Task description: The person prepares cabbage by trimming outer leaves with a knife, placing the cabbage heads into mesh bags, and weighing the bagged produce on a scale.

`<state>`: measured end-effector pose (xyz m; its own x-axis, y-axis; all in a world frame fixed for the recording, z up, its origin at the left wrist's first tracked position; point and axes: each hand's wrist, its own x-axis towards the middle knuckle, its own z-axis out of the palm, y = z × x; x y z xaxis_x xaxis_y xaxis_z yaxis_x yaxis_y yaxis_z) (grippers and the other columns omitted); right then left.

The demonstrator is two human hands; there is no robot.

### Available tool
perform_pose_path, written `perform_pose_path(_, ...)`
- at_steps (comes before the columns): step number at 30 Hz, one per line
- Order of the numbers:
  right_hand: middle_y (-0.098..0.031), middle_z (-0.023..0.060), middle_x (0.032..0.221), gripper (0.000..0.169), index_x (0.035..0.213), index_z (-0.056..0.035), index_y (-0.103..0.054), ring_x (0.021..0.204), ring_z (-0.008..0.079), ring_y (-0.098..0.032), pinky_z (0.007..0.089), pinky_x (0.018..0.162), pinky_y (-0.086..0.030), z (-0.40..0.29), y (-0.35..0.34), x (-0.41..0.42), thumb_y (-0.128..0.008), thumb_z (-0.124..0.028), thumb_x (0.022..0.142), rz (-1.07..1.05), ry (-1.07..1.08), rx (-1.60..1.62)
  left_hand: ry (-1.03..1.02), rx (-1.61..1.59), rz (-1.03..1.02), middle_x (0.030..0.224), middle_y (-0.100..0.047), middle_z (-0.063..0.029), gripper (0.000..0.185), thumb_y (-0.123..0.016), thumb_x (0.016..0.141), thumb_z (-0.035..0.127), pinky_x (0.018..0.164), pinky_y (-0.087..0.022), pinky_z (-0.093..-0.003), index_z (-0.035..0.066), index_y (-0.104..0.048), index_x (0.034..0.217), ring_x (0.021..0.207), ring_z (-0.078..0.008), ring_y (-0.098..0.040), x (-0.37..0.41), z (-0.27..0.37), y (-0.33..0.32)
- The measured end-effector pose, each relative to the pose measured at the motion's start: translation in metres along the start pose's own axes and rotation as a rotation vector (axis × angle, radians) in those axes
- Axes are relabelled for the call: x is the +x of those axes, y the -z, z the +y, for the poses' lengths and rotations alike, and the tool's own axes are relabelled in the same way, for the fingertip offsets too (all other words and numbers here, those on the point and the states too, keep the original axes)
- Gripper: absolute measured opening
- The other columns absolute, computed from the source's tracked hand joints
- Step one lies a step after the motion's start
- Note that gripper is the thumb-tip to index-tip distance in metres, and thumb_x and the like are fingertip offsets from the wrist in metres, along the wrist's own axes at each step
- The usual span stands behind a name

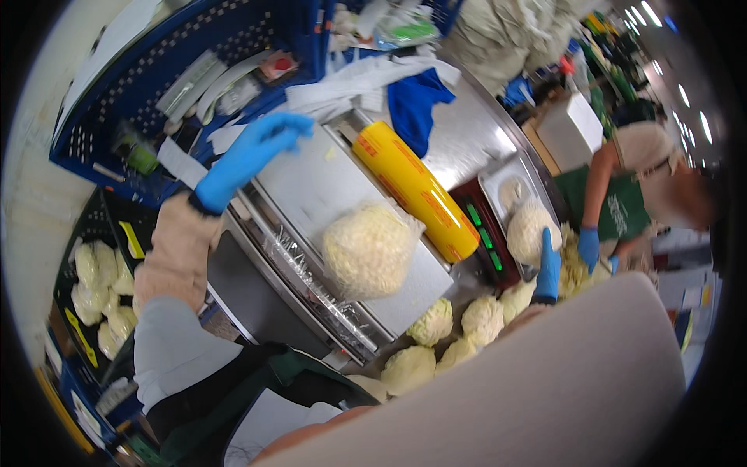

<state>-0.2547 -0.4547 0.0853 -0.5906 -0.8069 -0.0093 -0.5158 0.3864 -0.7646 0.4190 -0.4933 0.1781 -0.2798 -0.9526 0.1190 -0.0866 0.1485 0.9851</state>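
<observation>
My left hand (254, 154), in a blue glove, is raised over the left end of a film wrapping machine (321, 175), fingers spread apart and holding nothing. A film-wrapped cabbage (370, 250) rests on the machine's metal top, beside a large roll of film (415, 192) with a yellow printed look. My right hand (547, 265), also gloved in blue, lies on a pale cabbage (528, 230) on the metal tray of a weighing scale (496, 181). Green digits glow on the scale's dark display. Several unwrapped cabbages (432, 321) lie near the right end of the machine.
A blue crate (134, 76) with packets stands at the upper left, and a dark crate (105, 216) holds wrapped vegetables (96, 274) below it. A blue cloth (414, 108) lies behind the roll. A co-worker in a green apron (607, 204) stands at the right, gloved hands over leaves.
</observation>
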Motion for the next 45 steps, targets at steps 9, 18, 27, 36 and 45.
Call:
perform_pose_path(9, -0.051, 0.0178, 0.131, 0.070, 0.136, 0.0041, -0.040, 0.115, 0.0278, -0.054, 0.0401, 0.096, -0.045, -0.037, 0.000, -0.029, -0.073, -0.027, 0.082, 0.011, 0.151, 0.453, 0.210, 1.486, -0.122, 0.097, -0.067, -0.0164, 0.025, -0.064, 0.079, 0.021, 0.078, -0.051, -0.0454, 0.007, -0.067, 0.099, 0.094, -0.0349, -0.063, 0.112, -0.171, 0.098)
perform_pose_path(18, -0.054, 0.0115, 0.128, 0.058, 0.137, -0.0006, -0.042, 0.114, 0.0237, -0.054, 0.0383, 0.097, -0.045, -0.058, 0.052, -0.300, -0.065, -0.023, 0.088, 0.089, -0.237, 0.910, -0.115, 1.535, -0.265, 0.078, -0.065, -0.0197, 0.017, -0.054, 0.084, 0.016, 0.065, -0.050, -0.0513, 0.008, -0.068, 0.078, 0.072, -0.0355, -0.064, 0.091, -0.264, 0.154)
perform_pose_path(27, -0.048, 0.0142, 0.135, 0.075, 0.140, 0.0014, -0.038, 0.121, 0.0234, -0.049, 0.0350, 0.103, -0.039, -0.030, 0.014, -0.537, -0.075, -0.017, 0.077, -0.052, -0.506, 0.806, -0.087, 0.124, 0.032, 0.115, -0.062, -0.0043, 0.033, -0.054, 0.096, 0.016, 0.088, -0.048, -0.0235, 0.008, -0.054, 0.128, 0.101, -0.0113, -0.058, 0.036, -0.003, 0.046)
perform_pose_path(36, -0.052, 0.0168, 0.128, 0.075, 0.139, 0.0013, -0.036, 0.115, 0.0259, -0.053, 0.0362, 0.096, -0.046, 0.015, 0.060, -0.592, -0.074, -0.023, 0.079, 0.104, -0.475, 0.797, 0.228, -0.141, -0.634, 0.121, -0.058, -0.0060, 0.046, -0.065, 0.088, 0.010, 0.096, -0.044, -0.0286, 0.003, -0.050, 0.131, 0.110, -0.0141, -0.055, -0.149, 0.061, -0.122)
perform_pose_path(45, -0.048, 0.0188, 0.134, 0.075, 0.138, 0.0018, -0.039, 0.113, 0.0274, -0.052, 0.0378, 0.097, -0.042, -0.044, 0.057, -0.591, -0.076, -0.022, 0.078, 0.294, 0.007, 0.160, 0.115, -0.094, -1.171, 0.114, -0.061, -0.0059, 0.042, -0.059, 0.092, 0.019, 0.086, -0.046, -0.0278, 0.002, -0.051, 0.129, 0.098, -0.0107, -0.055, -0.226, 0.053, -0.249)
